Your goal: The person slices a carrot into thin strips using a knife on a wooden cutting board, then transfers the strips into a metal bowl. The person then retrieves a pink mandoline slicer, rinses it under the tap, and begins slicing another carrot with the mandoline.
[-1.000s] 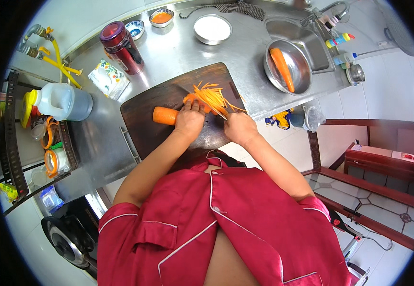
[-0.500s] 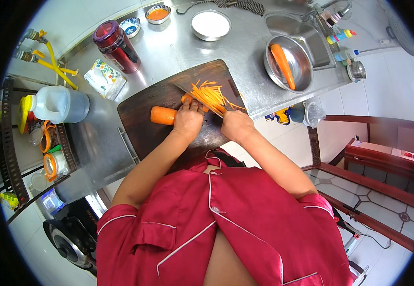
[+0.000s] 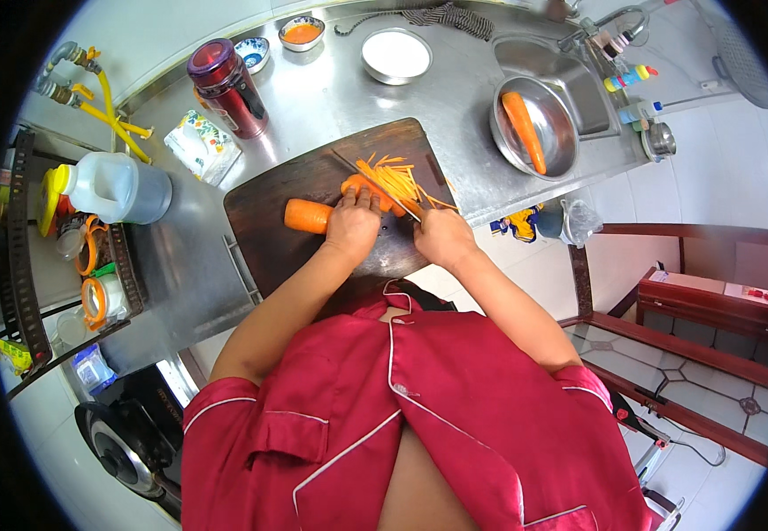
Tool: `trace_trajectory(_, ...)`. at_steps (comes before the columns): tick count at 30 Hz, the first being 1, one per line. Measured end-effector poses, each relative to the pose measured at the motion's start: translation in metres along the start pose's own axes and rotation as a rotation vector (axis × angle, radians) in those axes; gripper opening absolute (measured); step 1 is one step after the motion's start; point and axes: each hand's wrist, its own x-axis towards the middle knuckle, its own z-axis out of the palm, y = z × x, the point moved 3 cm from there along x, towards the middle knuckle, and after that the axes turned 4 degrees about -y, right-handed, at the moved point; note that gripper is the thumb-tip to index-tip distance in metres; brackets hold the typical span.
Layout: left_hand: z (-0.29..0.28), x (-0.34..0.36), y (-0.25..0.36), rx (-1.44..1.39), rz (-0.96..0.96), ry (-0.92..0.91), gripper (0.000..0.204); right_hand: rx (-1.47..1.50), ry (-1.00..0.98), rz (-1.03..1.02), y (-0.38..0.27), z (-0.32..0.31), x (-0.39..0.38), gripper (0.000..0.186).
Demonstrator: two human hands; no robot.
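Note:
On a dark wooden cutting board (image 3: 269, 257), my left hand (image 3: 354, 227) has its fingers curled over carrot slices (image 3: 351, 184), pressing on them. My right hand (image 3: 444, 234) grips a knife (image 3: 344, 158), whose blade runs diagonally beside my left fingertips. A pile of thin carrot strips (image 3: 395, 178) lies just right of the blade. A thick uncut piece of carrot (image 3: 306, 215) rests left of my left hand.
Behind the board stand a red thermos (image 3: 235, 97), a white tissue pack (image 3: 198, 142), a white-filled bowl (image 3: 396, 52) and small bowls (image 3: 301, 34). Rightward are a steel bowl with a carrot (image 3: 526, 133) and a sink (image 3: 561, 97). A jug (image 3: 127, 190) sits left.
The whole view has shifted slightly down and right since half a second ago. The knife blade shows a little more beside the strips; both hands keep nearly the same places on the board.

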Motion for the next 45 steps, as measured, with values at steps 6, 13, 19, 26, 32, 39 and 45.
trace_trajectory(6, 0.000, 0.000, 0.001, 0.013, -0.014, 0.023, 0.032, -0.051, -0.050, 0.002, -0.001, -0.002, -0.009, 0.023)
trace_trajectory(13, 0.000, -0.001, 0.001, 0.034, -0.007, 0.039, 0.032, -0.054, -0.135, 0.069, -0.006, -0.008, -0.008, 0.022)
trace_trajectory(19, -0.001, -0.001, 0.002, 0.019, -0.014, 0.031, 0.033, -0.030, -0.204, 0.068, -0.014, -0.011, 0.005, 0.025)
trace_trajectory(26, -0.005, 0.001, -0.001, 0.029, -0.013, -0.028, 0.034, 0.011, -0.120, 0.000, -0.017, 0.000, 0.020, 0.024)
trace_trajectory(32, -0.002, 0.000, 0.002, 0.030, -0.018, 0.000, 0.034, 0.037, -0.027, 0.014, -0.002, -0.008, 0.000, 0.026)
trace_trajectory(39, 0.002, 0.001, 0.000, 0.017, -0.003, -0.056, 0.035, -0.054, -0.077, 0.017, 0.003, -0.008, -0.015, 0.024)
trace_trajectory(45, 0.004, 0.000, -0.001, 0.042, 0.001, -0.077, 0.036, -0.063, -0.178, 0.048, -0.005, -0.015, -0.015, 0.024)
